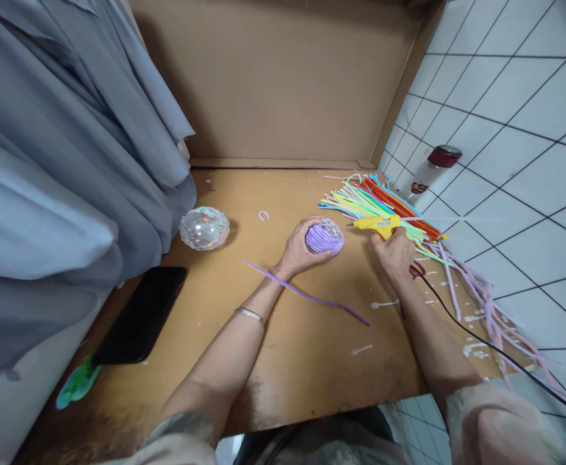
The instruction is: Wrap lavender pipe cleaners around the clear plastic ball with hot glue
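My left hand (pixel 301 248) is wrapped round a ball covered in purple pipe cleaner (pixel 322 240), whose upper right part shows a bare, clear surface. In my right hand (pixel 396 252) is a yellow hot glue gun (pixel 376 225), its nozzle pointing left at the ball, a short gap away. A clear glue stick extends from the gun's back. One loose purple pipe cleaner (pixel 312 298) lies across my left forearm and over the table. Farther left stands a clear faceted ball (pixel 204 228).
Pipe cleaners in many colours (pixel 384 200) lie heaped at the back right, beside a bottle with a red cap (pixel 438 169). The gun's black cord (pixel 486 342) trails right. A black phone (pixel 142 316) lies at left near a grey curtain (pixel 70 155). Dried glue spots the table (pixel 283 361).
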A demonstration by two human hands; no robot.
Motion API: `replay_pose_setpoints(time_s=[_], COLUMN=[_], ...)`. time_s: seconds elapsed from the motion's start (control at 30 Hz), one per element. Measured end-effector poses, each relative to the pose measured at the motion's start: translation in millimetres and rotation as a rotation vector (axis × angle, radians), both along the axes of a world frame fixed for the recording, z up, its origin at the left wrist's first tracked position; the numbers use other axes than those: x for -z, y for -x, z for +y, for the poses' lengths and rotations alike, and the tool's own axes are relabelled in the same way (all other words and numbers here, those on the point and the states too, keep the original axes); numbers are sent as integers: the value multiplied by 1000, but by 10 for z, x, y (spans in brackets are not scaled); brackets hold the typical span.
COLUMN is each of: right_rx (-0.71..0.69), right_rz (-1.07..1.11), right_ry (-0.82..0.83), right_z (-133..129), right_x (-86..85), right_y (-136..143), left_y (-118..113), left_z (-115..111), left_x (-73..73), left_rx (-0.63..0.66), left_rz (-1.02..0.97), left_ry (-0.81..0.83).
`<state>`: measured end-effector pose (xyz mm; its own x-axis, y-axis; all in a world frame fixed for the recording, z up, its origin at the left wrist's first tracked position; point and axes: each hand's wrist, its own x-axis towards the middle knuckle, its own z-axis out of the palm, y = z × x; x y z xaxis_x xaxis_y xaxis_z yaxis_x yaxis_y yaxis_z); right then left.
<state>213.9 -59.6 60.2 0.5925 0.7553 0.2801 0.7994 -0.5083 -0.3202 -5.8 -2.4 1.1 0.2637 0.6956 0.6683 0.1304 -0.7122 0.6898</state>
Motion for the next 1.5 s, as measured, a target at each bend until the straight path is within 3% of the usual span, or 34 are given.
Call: replay_pose_setpoints(time_s=[0.2,0.4,0.83,1.5], right_rx=[-66,-221,-357,-395], right_rz=[56,-53,-251,-296], right_ry=[-190,-145,83,148], right_z=[123,147,47,31], right_x=[-432,-659,-789,-768], right_y=[172,377,366,391], left_y=[7,11,23,35], left_z=[12,12,34,32], left_x=[16,16,54,43], left_rx=[16,39,35,37], left_rz=[-10,-53,-36,-32], left_ry=[-2,9,-12,-30])
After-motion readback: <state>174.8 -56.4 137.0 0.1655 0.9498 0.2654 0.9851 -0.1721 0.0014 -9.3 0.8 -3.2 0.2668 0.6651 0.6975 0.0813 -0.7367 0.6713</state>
